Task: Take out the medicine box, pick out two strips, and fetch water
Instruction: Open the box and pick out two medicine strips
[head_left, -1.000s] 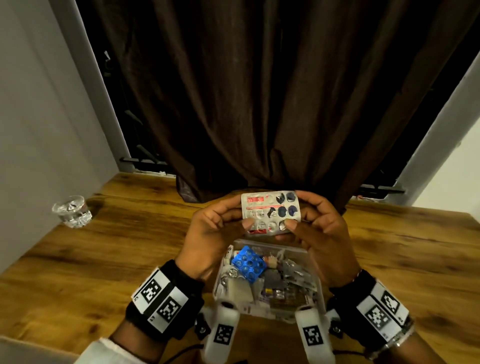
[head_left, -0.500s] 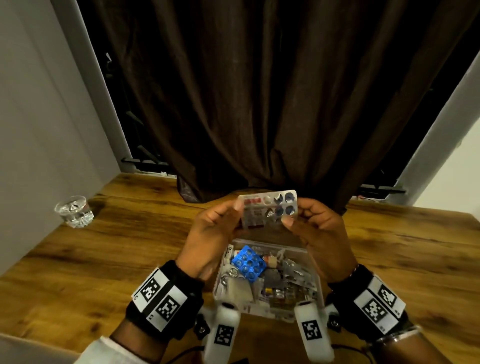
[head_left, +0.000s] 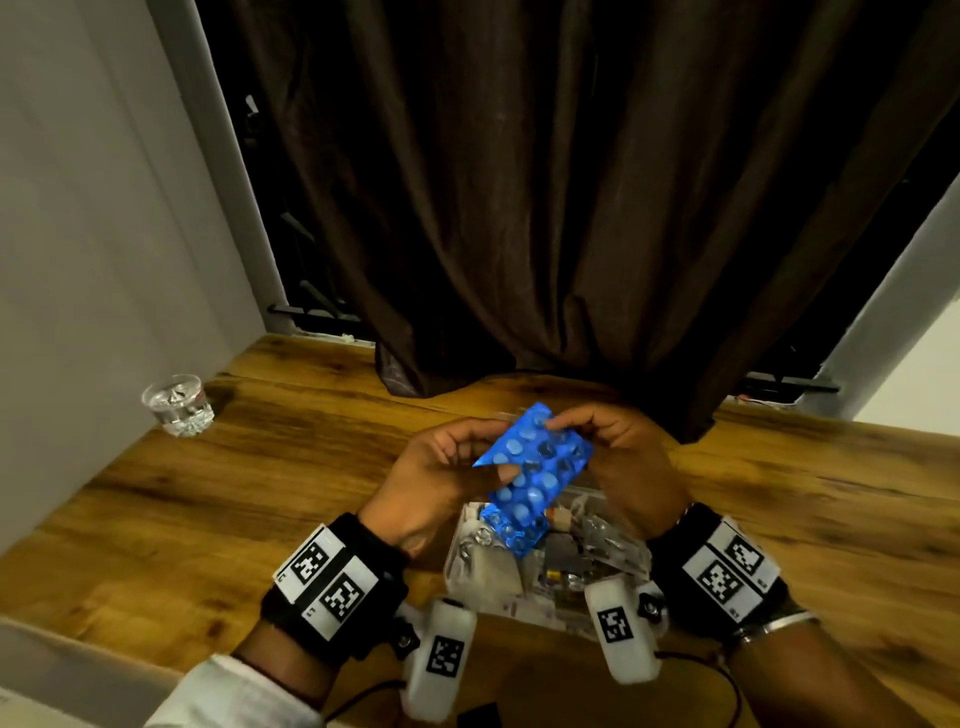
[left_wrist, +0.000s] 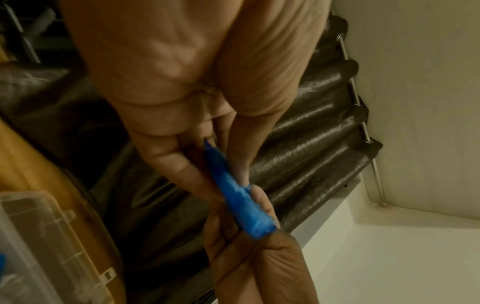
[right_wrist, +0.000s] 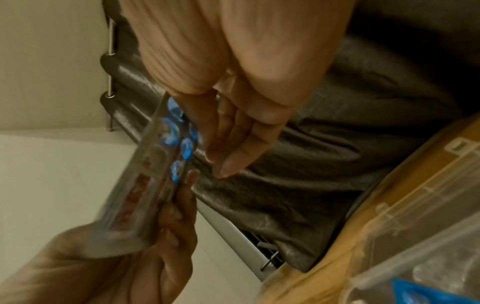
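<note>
A blue blister strip (head_left: 537, 460) is held tilted above the open clear medicine box (head_left: 631, 558), blue side towards me. My left hand (head_left: 491, 460) pinches its left edge and my right hand (head_left: 569, 434) pinches its upper right edge. The left wrist view shows the strip (left_wrist: 239, 197) edge-on between the left fingers (left_wrist: 182, 164). In the right wrist view the strip (right_wrist: 150, 164) shows a silver back with red print. A second blue strip (head_left: 514, 530) lies in the box among other packets. A glass of water (head_left: 179, 410) stands far left by the wall.
The wooden table (head_left: 260, 493) ends at a grey wall on the left. A dark brown curtain (head_left: 519, 208) hangs down onto the table's back edge just behind my hands. The box lid (left_wrist: 39, 226) lies open towards the curtain.
Both hands have turned the strip over: its silver printed side faced me before, now the blue side does, and it sits more tilted. The box and glass have not moved.
</note>
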